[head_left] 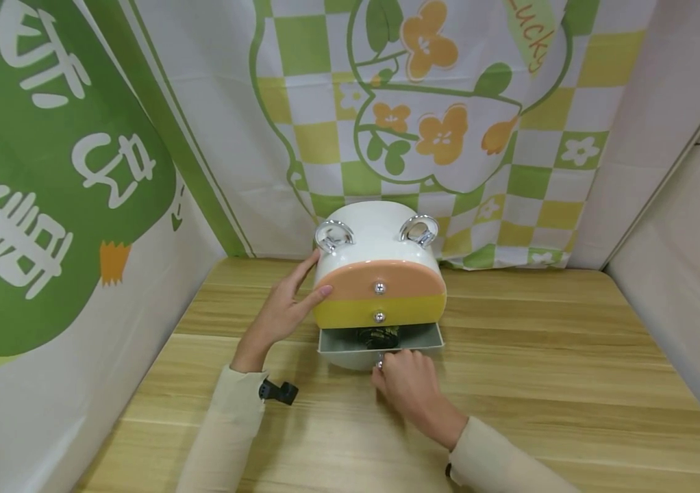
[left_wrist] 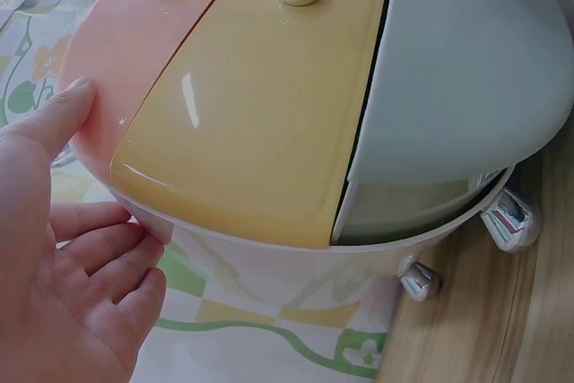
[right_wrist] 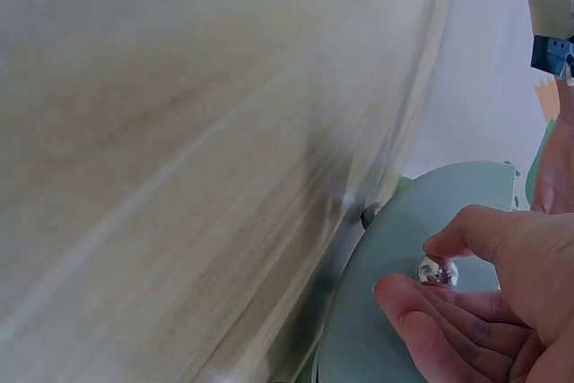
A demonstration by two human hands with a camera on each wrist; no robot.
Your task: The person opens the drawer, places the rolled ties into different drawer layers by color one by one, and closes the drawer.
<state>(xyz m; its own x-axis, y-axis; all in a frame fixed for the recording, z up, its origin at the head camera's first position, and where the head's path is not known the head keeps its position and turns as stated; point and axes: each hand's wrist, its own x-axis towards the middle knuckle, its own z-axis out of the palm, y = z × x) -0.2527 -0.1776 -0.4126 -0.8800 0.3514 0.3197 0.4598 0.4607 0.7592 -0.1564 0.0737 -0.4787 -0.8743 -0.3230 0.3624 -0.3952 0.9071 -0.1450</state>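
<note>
A small rounded storage box (head_left: 379,236) with a white shell stands on the table, with a peach drawer (head_left: 350,279), a yellow drawer (head_left: 350,311) and a grey-green bottom drawer (head_left: 350,359). The bottom drawer is pulled out, and a dark, shiny item (head_left: 381,336) lies inside; its kind is unclear. Against the box's left side rests my left hand (head_left: 279,311); its thumb (left_wrist: 67,114) touches the peach front, with the other fingers loosely bent by the shell. My right hand (head_left: 411,383) pinches the bottom drawer's silver knob (right_wrist: 437,272) between thumb and fingers.
Two chrome rings (head_left: 334,236) stick up from the box top. Short chrome feet (left_wrist: 511,220) hold it above the wooden table (head_left: 547,370). Behind it hangs a checked, flowered cloth (head_left: 479,205); printed sheets close off both sides.
</note>
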